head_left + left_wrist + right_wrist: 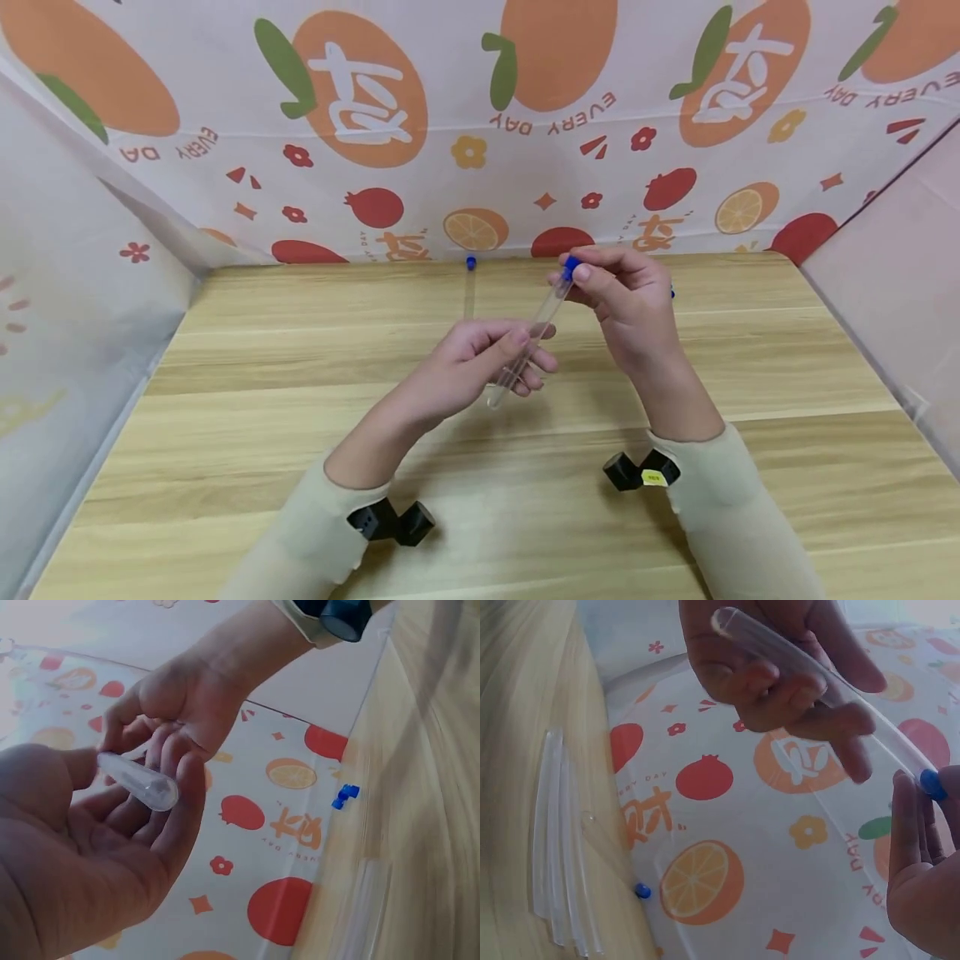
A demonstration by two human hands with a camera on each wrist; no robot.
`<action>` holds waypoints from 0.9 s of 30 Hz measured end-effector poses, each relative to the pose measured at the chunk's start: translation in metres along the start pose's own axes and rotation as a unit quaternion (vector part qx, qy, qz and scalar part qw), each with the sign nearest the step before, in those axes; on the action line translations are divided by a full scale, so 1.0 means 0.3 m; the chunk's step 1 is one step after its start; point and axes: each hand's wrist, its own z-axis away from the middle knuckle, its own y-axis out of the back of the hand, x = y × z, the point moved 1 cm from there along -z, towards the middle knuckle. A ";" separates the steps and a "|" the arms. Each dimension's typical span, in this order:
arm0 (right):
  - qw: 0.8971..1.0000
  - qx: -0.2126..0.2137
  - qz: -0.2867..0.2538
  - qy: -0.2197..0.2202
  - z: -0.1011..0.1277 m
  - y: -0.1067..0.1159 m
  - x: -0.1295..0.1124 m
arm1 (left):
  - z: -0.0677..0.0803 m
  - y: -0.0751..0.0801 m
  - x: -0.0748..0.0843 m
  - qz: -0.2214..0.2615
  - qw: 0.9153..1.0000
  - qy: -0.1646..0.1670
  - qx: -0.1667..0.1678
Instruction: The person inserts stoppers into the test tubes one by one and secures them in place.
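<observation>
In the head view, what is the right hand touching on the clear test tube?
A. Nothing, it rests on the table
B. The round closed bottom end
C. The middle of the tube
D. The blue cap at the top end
D. The right hand has its fingers on the blue cap at the upper end of the test tube, while the left hand holds the lower part of the tube.

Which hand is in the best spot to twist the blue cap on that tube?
Probably the right hand. Its fingertips already pinch the blue cap at the top of the clear test tube, while the left hand grips the tube lower down, steadying it above the wooden table.
</observation>
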 end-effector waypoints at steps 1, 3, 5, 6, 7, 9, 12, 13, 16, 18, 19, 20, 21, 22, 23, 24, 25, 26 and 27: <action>1.000 0.002 -0.001 -0.007 -0.001 0.002 0.002 | 0.001 0.002 0.001 0.009 1.000 0.007 -0.014; 1.000 0.008 0.003 -0.022 -0.003 0.004 0.004 | 0.002 0.005 -0.002 0.019 0.999 0.019 -0.032; 0.999 0.016 0.011 -0.036 -0.003 0.006 0.005 | 0.004 0.007 -0.003 0.021 0.999 0.028 -0.032; 0.999 0.021 0.014 -0.042 -0.002 0.006 0.005 | 0.004 0.007 -0.003 0.019 0.999 0.030 -0.026; 0.998 0.025 0.016 -0.046 -0.001 0.007 0.005 | 0.004 0.007 -0.004 0.015 0.999 0.031 -0.018; 0.998 0.032 0.018 -0.052 -0.001 0.008 0.005 | 0.003 0.006 -0.004 0.009 1.000 0.030 -0.001; 0.998 0.038 0.015 -0.053 -0.002 0.007 0.007 | 0.001 0.005 -0.004 -0.004 0.999 0.016 0.028; 0.998 0.039 0.014 -0.051 -0.002 0.007 0.008 | 0.000 0.004 -0.005 -0.007 0.999 0.011 0.037; 0.998 0.039 0.012 -0.046 -0.001 0.005 0.009 | -0.002 0.005 -0.007 -0.018 0.998 -0.003 0.063; 0.998 0.037 0.008 -0.041 -0.001 0.004 0.009 | -0.002 0.004 -0.008 -0.024 0.997 -0.010 0.073; 0.999 0.035 0.008 -0.040 0.000 0.003 0.008 | -0.001 0.003 -0.007 -0.023 0.997 -0.013 0.074; 0.999 0.034 0.007 -0.038 0.001 0.003 0.007 | -0.001 0.002 -0.006 -0.022 0.997 -0.015 0.075; 0.999 0.032 0.006 -0.036 0.001 0.003 0.005 | -0.001 0.001 -0.006 -0.020 0.997 -0.018 0.074; 0.999 0.030 0.004 -0.034 0.002 0.004 0.004 | 0.000 -0.001 -0.005 -0.019 0.997 -0.020 0.073; 0.999 0.027 0.002 -0.033 0.003 0.004 0.002 | 0.001 -0.003 -0.003 -0.017 0.997 -0.024 0.071; 0.999 0.024 0.001 -0.031 0.003 0.004 0.001 | 0.002 -0.004 -0.002 -0.016 0.997 -0.027 0.069; 0.999 0.019 -0.002 -0.031 0.004 0.003 0.000 | 0.004 -0.006 -0.001 -0.014 0.997 -0.029 0.066; 0.999 0.015 -0.004 -0.031 0.004 0.002 0.000 | 0.005 -0.007 0.000 -0.013 0.997 -0.029 0.064; 0.999 0.012 -0.007 -0.031 0.005 0.000 0.001 | 0.007 -0.008 0.000 -0.012 0.998 -0.030 0.061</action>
